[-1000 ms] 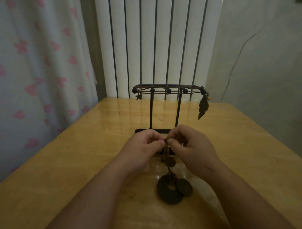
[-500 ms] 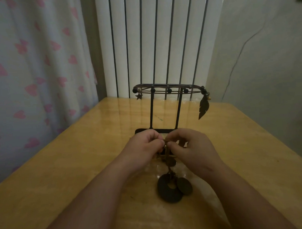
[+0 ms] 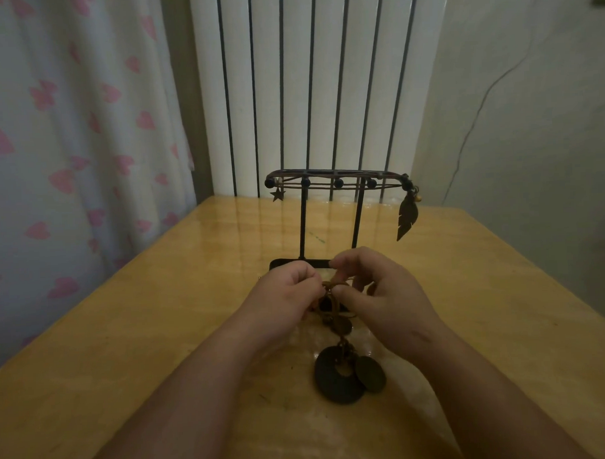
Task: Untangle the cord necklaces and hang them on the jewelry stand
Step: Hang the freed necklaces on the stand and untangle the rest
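A black metal jewelry stand [image 3: 304, 222] rises at the middle of the wooden table [image 3: 160, 320]. A brown cord necklace [image 3: 330, 185] lies strung along its top bar, with a star charm [image 3: 277, 194] at the left end and a feather pendant [image 3: 407, 217] hanging at the right. In front of the stand's base, my left hand [image 3: 284, 298] and my right hand [image 3: 385, 295] both pinch a tangled brown cord [image 3: 332, 287]. Below them the cord runs down to a small disc [image 3: 342, 325], a dark ring pendant [image 3: 335, 377] and a round disc [image 3: 369, 374] resting on the table.
A white radiator [image 3: 310, 91] stands behind the table. A curtain with pink hearts [image 3: 75, 134] hangs at the left. A pale wall with a thin wire [image 3: 475, 113] is at the right.
My right hand's index finger has lifted and its fingers have spread a little over the cord. The pendants on the table have stayed where they were.
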